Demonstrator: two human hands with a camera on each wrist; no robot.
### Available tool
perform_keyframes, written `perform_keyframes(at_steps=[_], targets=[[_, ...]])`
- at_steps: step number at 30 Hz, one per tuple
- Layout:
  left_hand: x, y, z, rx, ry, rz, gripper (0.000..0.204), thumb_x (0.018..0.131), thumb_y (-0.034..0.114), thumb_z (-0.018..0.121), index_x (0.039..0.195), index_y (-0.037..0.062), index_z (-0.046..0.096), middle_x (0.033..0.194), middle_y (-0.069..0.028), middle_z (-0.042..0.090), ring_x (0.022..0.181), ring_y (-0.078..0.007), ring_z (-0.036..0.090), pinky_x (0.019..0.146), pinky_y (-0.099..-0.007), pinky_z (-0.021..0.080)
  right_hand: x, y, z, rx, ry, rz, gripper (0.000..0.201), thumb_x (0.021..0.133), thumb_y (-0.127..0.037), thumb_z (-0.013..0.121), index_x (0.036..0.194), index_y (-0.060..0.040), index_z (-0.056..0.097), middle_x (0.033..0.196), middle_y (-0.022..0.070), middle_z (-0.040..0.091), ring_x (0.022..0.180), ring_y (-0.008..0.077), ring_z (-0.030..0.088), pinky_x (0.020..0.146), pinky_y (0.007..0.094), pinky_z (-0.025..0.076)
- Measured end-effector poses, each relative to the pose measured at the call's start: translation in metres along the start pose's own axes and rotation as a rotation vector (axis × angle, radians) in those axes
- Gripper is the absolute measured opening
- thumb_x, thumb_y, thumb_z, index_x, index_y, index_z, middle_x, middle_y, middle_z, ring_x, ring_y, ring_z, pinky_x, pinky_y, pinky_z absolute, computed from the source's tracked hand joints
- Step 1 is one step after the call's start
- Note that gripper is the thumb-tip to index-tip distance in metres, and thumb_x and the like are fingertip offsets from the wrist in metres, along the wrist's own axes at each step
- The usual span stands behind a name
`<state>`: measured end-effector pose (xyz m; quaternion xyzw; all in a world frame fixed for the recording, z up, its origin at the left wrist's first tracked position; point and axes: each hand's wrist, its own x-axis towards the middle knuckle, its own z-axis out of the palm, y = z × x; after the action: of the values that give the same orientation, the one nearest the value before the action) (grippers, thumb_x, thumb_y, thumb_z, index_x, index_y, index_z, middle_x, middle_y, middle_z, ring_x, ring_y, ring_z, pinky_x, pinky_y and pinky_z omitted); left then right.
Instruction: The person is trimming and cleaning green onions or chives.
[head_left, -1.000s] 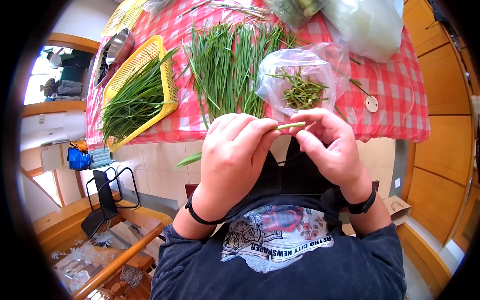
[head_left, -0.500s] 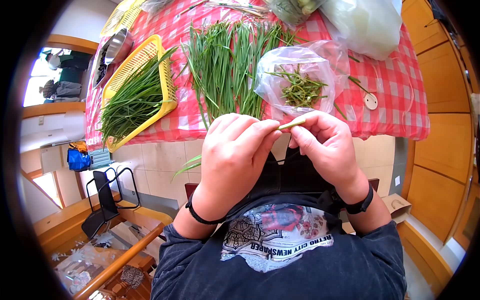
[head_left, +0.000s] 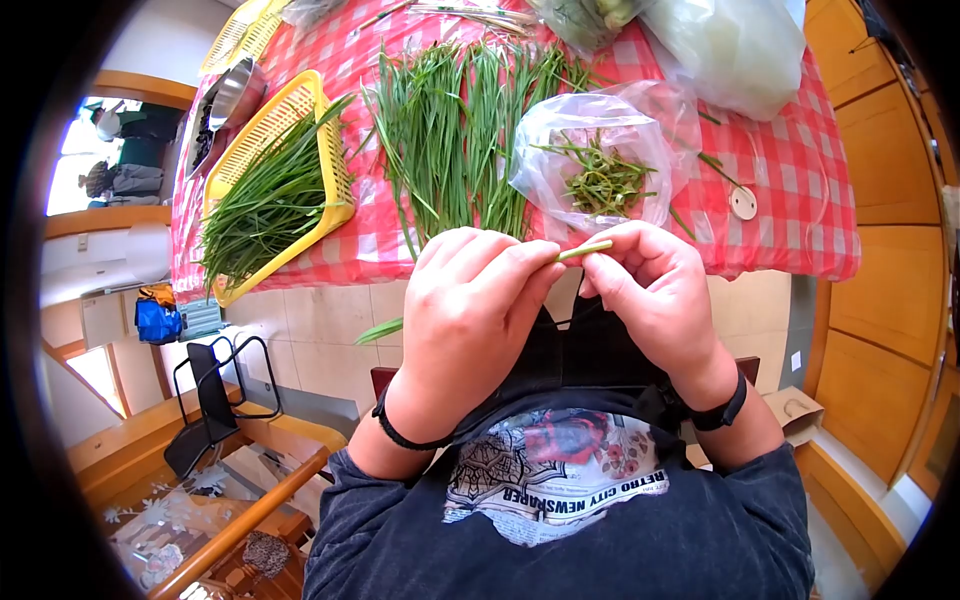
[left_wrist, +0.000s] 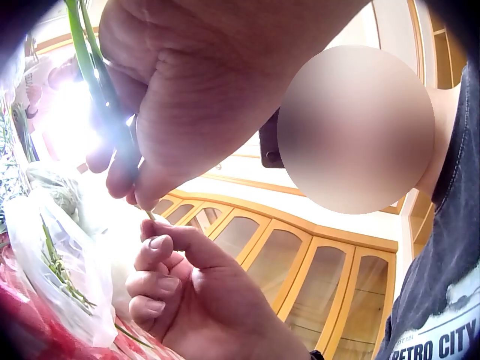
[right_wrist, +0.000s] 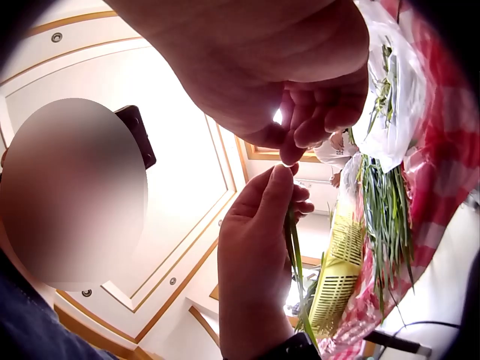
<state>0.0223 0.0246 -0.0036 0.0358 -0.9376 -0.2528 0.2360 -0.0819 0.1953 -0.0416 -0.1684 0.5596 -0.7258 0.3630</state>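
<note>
In the head view my left hand [head_left: 478, 285] pinches a garlic chive stalk [head_left: 584, 250] between thumb and forefinger. Its leafy end [head_left: 380, 331] sticks out on the left, below that hand. At the stalk's pale end the thumb and forefinger of my right hand [head_left: 655, 290] pinch the tip, the other fingers curled. Both hands are above the table's near edge. In the left wrist view green leaves [left_wrist: 94, 64] pass through the left palm. The right wrist view shows the chive leaves [right_wrist: 295, 259] hanging below the left hand [right_wrist: 259, 240].
Garlic chives [head_left: 455, 140] lie in a wide row on the checked tablecloth [head_left: 760, 235]. Left of them, a yellow basket [head_left: 338, 185] holds more. A clear plastic bag [head_left: 535, 160] with trimmed scraps [head_left: 605, 180] stands open on the right. Further back is a filled white bag [head_left: 735, 60].
My right thumb and forefinger have closed on the stalk's end, where they were slightly apart a second ago. The left hand has barely moved; the leafy end has shifted a little.
</note>
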Motion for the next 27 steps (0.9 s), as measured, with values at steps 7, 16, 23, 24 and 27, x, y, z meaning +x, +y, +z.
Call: perform_keyframes(at_steps=[7,16,23,24,27], targets=[[-0.002,0.001,0.002,-0.019,-0.003,-0.005,0.015,0.088,0.012,0.079,0.101,0.0077,0.074,0.085,-0.0054,0.068,0.081,-0.0265,0.065,0.076,-0.0406,0.049,0.002,-0.004,-0.002,0.040,-0.015,0.045,0.011,0.103,-0.006,0.068,0.112,0.0003,0.070,0.094,0.0027,0.074,0.081,0.0035,0.066,0.067,0.0190,0.051],[0.000,0.002,0.005,-0.009,-0.029,-0.015,0.015,0.086,0.008,0.082,0.100,0.0072,0.077,0.086,-0.0079,0.070,0.080,-0.0274,0.066,0.073,-0.0386,0.051,0.003,0.005,-0.005,0.093,-0.014,-0.006,0.008,0.102,-0.005,0.068,0.109,-0.0007,0.066,0.094,0.0027,0.073,0.081,0.0044,0.066,0.067,0.0193,0.051],[0.003,0.005,0.007,-0.020,-0.056,-0.015,0.012,0.088,0.008,0.080,0.099,0.0066,0.076,0.085,-0.0084,0.070,0.079,-0.0281,0.066,0.073,-0.0392,0.050,0.002,0.004,-0.013,0.110,-0.046,0.038,0.006,0.101,-0.002,0.068,0.106,-0.0012,0.065,0.091,-0.0012,0.068,0.080,0.0026,0.062,0.070,0.0197,0.051],[0.003,0.005,0.007,-0.017,-0.069,-0.019,0.010,0.089,0.008,0.079,0.098,0.0061,0.075,0.085,-0.0085,0.070,0.079,-0.0284,0.066,0.073,-0.0392,0.050,0.002,0.003,-0.013,0.106,-0.040,0.039,0.006,0.101,-0.002,0.068,0.106,-0.0012,0.065,0.091,-0.0012,0.068,0.080,0.0026,0.062,0.070,0.0197,0.051],[0.003,0.006,0.010,-0.016,-0.088,-0.016,0.008,0.091,0.009,0.077,0.097,0.0053,0.073,0.084,-0.0091,0.069,0.079,-0.0292,0.065,0.073,-0.0392,0.050,0.002,0.005,-0.011,0.140,-0.034,-0.015,0.005,0.101,-0.002,0.067,0.105,-0.0015,0.065,0.091,-0.0035,0.065,0.079,0.0011,0.060,0.068,0.0187,0.048]])
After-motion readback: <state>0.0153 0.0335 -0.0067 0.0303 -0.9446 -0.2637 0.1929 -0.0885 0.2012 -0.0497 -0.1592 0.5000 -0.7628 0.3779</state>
